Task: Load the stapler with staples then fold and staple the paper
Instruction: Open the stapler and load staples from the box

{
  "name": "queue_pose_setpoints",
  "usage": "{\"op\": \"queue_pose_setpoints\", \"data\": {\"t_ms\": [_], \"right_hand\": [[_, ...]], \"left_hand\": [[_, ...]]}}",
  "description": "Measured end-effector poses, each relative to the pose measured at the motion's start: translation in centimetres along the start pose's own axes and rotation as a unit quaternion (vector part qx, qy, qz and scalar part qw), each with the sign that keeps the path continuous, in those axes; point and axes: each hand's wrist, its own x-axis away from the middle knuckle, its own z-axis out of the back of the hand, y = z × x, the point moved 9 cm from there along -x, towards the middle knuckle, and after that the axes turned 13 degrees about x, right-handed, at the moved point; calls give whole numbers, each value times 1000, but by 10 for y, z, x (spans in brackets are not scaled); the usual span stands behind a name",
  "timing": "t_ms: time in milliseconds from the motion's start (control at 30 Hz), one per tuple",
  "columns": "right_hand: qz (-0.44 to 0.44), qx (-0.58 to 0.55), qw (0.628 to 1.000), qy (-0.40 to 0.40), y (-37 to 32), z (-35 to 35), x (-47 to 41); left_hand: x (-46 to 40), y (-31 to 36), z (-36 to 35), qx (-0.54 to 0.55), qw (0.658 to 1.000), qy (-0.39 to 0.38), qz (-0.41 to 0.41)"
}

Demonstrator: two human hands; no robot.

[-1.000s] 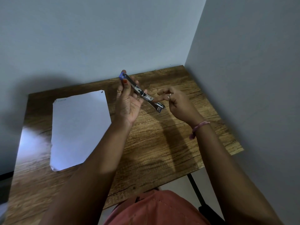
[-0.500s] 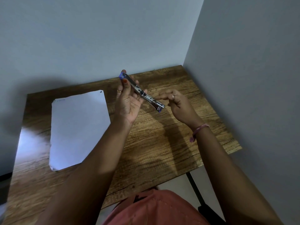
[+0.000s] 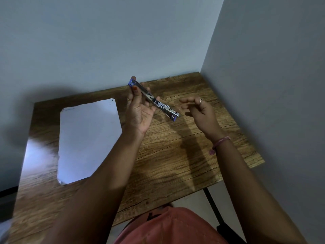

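My left hand holds a silver stapler with blue ends, swung fully open into one long strip, above the back of the wooden table. Its far end rests against my fingertips and its near end points right. My right hand hovers just right of the stapler, apart from it, fingers loosely curled with thumb and forefinger close together; whether a staple strip sits between them is too small to tell. A white sheet of paper lies flat on the table's left half.
The table stands in a corner, with grey walls behind it and along its right side. A dark table leg shows below the near right edge. My lap in red cloth is at the bottom.
My right hand has drawn away from the stapler's near end, moving right. The left hand keeps the open stapler in the same pose.
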Motion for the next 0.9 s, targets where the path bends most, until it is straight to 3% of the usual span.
{"op": "queue_pose_setpoints", "data": {"t_ms": [133,300,533,900], "right_hand": [[-105,-154,981,-61,26,-13,10],[-116,-150,970,-151,42,-43,25],[-97,-216,971,-26,43,-37,18],[-91,-237,966,39,44,-24,15]], "left_hand": [[0,-1,1,24,1000,8,-2],[-1,-2,3,37,999,22,-3],[-3,-3,20,44,997,63,-8],[3,-3,34,3,995,98,-17]]}}
